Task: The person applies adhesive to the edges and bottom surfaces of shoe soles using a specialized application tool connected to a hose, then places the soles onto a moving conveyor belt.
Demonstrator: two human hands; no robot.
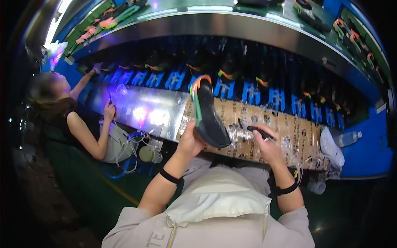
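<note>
My left hand grips a black shoe sole by its side, fingers partly hidden behind it. The sole stands tilted upward, with a green and orange rim along its left edge and top. In my right hand is a small flat brush with a black handle, a pale middle and a dark tip. The tip points left toward the sole and stays apart from it. Both hands are over the near edge of a cardboard-covered bench top.
Beyond the bench runs a rack of blue holders with dark shoe parts. Above it is a shelf with a metal edge. At right lie a white shoe and a clear bottle. A co-worker sits at left near a metal plate.
</note>
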